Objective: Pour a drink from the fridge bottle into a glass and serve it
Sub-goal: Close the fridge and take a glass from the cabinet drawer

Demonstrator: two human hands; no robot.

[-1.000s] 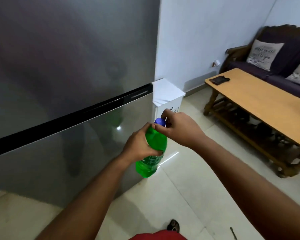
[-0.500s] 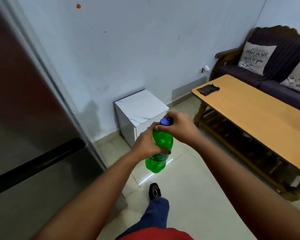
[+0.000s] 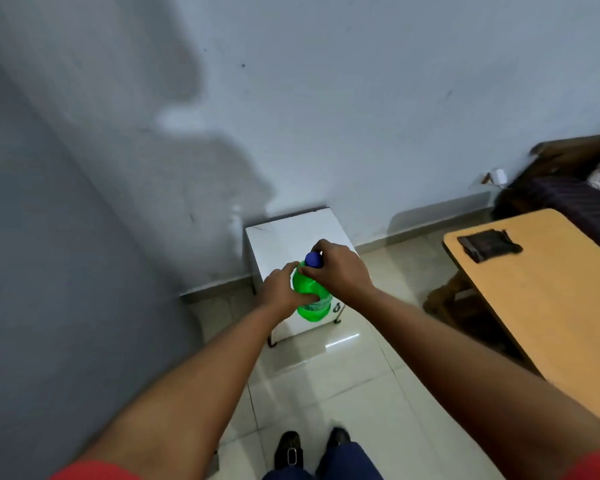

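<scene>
Above the white box (image 3: 291,237), both hands are holding the bottle (image 3: 310,299) out at arm's length. Left hand (image 3: 281,294) is wrapping the green body, fingers curled tight round it, thumb lying across the near side. Right hand (image 3: 340,271) is sitting on top, fingertips (image 3: 303,270) pinched narrow round the blue cap (image 3: 313,260); cap is on.

Around the box: it is standing on thin dark legs against the pale wall (image 3: 361,98), directly under the bottle. Right of the box, a wooden table (image 3: 551,323) is carrying a dark wallet-like thing (image 3: 487,244) near its far corner. Beyond the table, a dark sofa (image 3: 568,195) with a patterned cushion is cut off by the frame edge. Left of the box, a grey surface (image 3: 49,271) is filling the frame. Near side of the box, tiled floor (image 3: 326,382) and two dark shoes (image 3: 290,448).

Bottle: green plastic, roughly upright, label mostly hidden by the left hand.
</scene>
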